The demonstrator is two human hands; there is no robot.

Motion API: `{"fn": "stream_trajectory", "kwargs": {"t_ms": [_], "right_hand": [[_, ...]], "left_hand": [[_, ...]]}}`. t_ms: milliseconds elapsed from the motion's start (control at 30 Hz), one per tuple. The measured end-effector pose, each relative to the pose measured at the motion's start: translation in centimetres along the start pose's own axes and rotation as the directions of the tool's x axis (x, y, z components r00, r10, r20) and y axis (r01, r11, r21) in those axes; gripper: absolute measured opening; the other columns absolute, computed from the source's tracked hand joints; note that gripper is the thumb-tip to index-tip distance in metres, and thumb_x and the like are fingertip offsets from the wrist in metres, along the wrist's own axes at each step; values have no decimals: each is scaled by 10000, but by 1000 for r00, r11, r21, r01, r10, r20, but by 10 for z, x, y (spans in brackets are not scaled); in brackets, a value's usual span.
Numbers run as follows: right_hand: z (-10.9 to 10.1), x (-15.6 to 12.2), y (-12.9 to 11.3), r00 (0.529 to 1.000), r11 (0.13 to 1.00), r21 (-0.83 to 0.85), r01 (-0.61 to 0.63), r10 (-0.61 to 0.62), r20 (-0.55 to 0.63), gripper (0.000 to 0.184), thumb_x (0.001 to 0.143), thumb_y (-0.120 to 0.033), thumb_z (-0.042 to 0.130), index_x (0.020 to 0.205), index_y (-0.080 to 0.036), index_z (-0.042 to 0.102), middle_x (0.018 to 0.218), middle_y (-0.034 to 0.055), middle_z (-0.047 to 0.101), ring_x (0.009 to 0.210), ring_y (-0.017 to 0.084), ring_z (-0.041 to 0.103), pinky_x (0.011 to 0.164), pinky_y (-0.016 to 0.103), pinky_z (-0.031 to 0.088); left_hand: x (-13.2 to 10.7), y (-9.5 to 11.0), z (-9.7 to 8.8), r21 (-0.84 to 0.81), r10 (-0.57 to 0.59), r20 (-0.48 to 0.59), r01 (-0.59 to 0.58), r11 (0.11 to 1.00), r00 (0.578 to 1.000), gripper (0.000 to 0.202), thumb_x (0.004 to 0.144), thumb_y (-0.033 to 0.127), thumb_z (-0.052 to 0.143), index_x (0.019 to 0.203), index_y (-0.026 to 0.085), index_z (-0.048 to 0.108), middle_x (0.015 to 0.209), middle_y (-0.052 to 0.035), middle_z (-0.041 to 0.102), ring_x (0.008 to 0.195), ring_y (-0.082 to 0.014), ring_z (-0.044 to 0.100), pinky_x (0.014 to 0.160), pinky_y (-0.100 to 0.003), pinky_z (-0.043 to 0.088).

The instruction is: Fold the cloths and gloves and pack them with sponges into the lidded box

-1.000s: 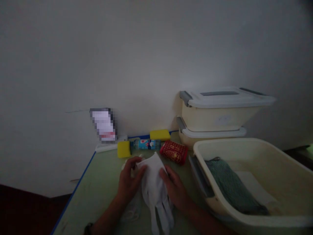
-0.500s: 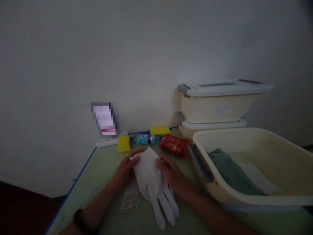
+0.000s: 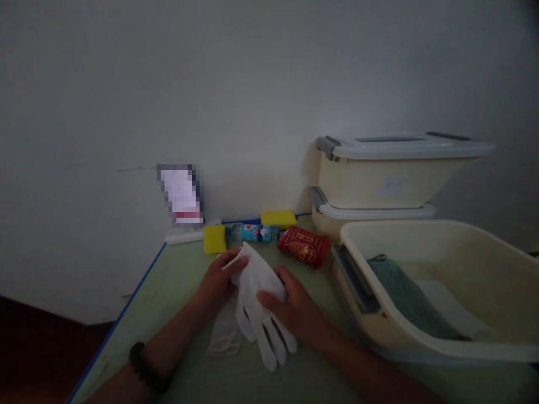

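A white glove [image 3: 259, 283] is stretched between my two hands above the table, its fingers hanging down toward me. My left hand [image 3: 217, 283] pinches the cuff at its upper left, thumb on top. Gripping the palm area from the right is my right hand [image 3: 292, 303], with the thumb across the front and the other fingers behind. Under the glove lies a thin whitish item [image 3: 224, 336], partly covered, whose kind I cannot make out.
Along the wall lie a yellow sponge [image 3: 214, 239], a bottle [image 3: 255, 233], another yellow block [image 3: 278, 219] and a red packet [image 3: 304, 246]. A blurred phone [image 3: 182, 196] stands at the left. At right, an open cream bin [image 3: 421, 227] holds green mesh cloth [image 3: 415, 297], before stacked lidded bins [image 3: 374, 182].
My right hand has slid down the glove from the cuff toward its palm. The glove has turned, so its cuff now points up and left, and its fingers have drawn up slightly.
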State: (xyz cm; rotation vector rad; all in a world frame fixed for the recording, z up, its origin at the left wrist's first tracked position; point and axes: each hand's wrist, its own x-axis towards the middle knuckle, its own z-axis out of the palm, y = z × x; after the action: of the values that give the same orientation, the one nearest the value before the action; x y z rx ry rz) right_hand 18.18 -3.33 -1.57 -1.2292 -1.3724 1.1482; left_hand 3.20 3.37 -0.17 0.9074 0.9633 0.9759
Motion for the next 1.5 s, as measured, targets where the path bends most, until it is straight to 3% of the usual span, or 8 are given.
{"fn": "stream_trajectory", "kwargs": {"t_ms": [200,367,500,733,833,1067,1300,1500], "right_hand": [[2,3,2,987,999,39,-20,26,-158,137,737,-296,529,776,-187,455,686,-24,492,614,124,471,545,229,385],[3,-2,-5,996,995,-60,75,-78,-44,102,718,-220,539,800,-158,536,770,4,523,711,138,487,655,249,387],[1,-1,-7,998,1000,5,-17,18,-60,116,728,-278,543,741,-171,500,674,-25,487,620,116,454,566,228,366],[-5,2,-7,990,988,155,-17,-5,137,376,801,-500,402,625,-175,470,581,-32,450,539,98,404,523,223,335],[-6,3,-6,991,993,108,-52,38,127,481,822,-549,308,534,-181,421,510,-33,414,493,96,385,517,236,326],[0,3,-4,992,962,251,-106,83,100,282,656,-319,647,852,-186,494,732,-22,567,650,125,525,556,221,395],[-5,10,-5,955,794,560,-237,296,-16,182,619,-271,636,755,-169,572,627,-34,579,532,108,509,519,227,383],[-3,5,-7,980,828,528,-186,192,44,171,642,-252,620,791,-172,599,659,-38,594,573,104,518,535,216,379]], "left_hand": [[0,-1,-1,-71,14,14,-13,997,1000,266,606,204,700,826,151,562,670,24,609,552,-91,575,516,-191,462],[-1,-1,2,-40,7,-2,-7,999,1000,240,600,207,710,760,152,540,614,41,586,499,-80,554,476,-183,440],[-3,0,5,-15,-43,18,44,999,999,233,625,225,699,808,141,583,623,22,606,512,-93,567,486,-193,445],[-4,1,6,-29,-41,14,41,999,999,276,625,233,698,876,156,615,678,7,635,578,-110,587,552,-212,467],[-5,1,4,30,-45,45,44,999,998,266,610,254,709,839,157,614,670,8,627,565,-114,581,523,-208,454],[-4,-4,0,184,5,95,-23,983,996,210,635,285,693,771,154,601,639,15,609,523,-103,552,477,-191,413],[-5,0,4,54,-84,68,80,995,994,250,579,283,724,733,148,580,603,1,613,514,-122,576,496,-210,444],[-9,6,5,66,-106,49,102,993,993,305,577,220,697,861,171,597,610,-1,623,520,-156,600,472,-222,444]]}}
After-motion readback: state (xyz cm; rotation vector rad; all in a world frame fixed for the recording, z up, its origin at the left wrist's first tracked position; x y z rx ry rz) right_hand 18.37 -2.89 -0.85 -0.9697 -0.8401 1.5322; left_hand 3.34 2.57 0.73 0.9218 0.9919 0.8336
